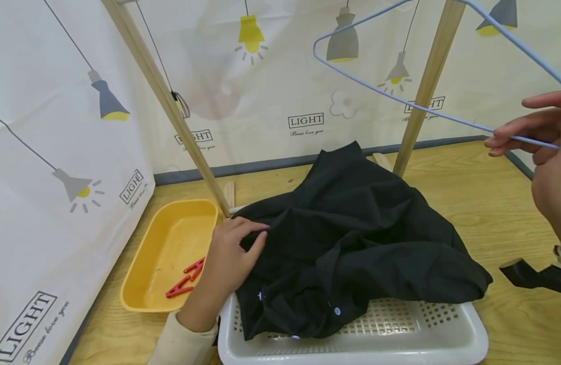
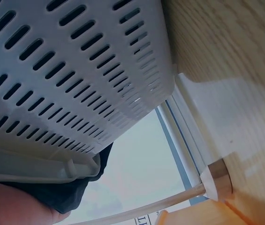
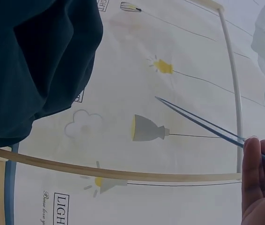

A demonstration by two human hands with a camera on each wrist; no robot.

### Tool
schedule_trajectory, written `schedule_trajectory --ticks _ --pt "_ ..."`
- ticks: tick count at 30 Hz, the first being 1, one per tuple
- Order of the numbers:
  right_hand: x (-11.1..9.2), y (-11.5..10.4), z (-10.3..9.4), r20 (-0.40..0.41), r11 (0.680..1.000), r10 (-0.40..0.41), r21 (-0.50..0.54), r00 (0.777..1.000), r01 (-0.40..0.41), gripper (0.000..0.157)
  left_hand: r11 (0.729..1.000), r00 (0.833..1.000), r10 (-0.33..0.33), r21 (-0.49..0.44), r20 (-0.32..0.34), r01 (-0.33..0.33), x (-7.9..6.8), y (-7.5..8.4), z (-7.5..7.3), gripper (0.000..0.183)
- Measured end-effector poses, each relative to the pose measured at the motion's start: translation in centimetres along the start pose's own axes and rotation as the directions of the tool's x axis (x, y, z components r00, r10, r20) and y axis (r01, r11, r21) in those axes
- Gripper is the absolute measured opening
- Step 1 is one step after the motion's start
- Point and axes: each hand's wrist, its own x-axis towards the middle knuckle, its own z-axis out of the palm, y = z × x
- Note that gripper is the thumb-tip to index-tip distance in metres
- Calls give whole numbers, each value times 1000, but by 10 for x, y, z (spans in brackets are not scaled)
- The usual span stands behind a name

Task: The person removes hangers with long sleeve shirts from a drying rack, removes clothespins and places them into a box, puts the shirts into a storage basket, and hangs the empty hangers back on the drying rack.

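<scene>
A black shirt (image 1: 353, 218) with pale buttons lies heaped over a white perforated basket (image 1: 353, 350). My left hand (image 1: 235, 253) is at the shirt's left side, thumb and index finger bent together on the cloth; the other fingers are mostly hidden. In the left wrist view part of that hand (image 2: 15, 206) shows against the dark fabric below the basket rim. My right hand (image 1: 552, 137), raised at the right, holds a blue clothes hanger (image 1: 376, 88) by its lower bar. The hanger is up in the air, apart from the shirt.
A yellow tub (image 1: 143, 263) with red clothespins (image 1: 179, 288) stands left of the basket. Behind rise two wooden posts (image 1: 422, 91) of a rack, one on each side, with a crossbar (image 3: 233, 70) between them. A lamp-patterned sheet (image 1: 271, 91) backs the wooden tabletop (image 1: 463, 182).
</scene>
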Motion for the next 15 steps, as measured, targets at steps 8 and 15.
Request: schedule_trajectory --ticks 8,15 --pt "-4 6 -1 18 997 21 -75 1000 -20 35 1000 1000 27 -5 -11 -27 2 -1 -1 14" --pt "-11 13 -6 91 1000 21 -4 996 -20 35 1000 1000 26 -2 -8 -26 1 0 -1 14"
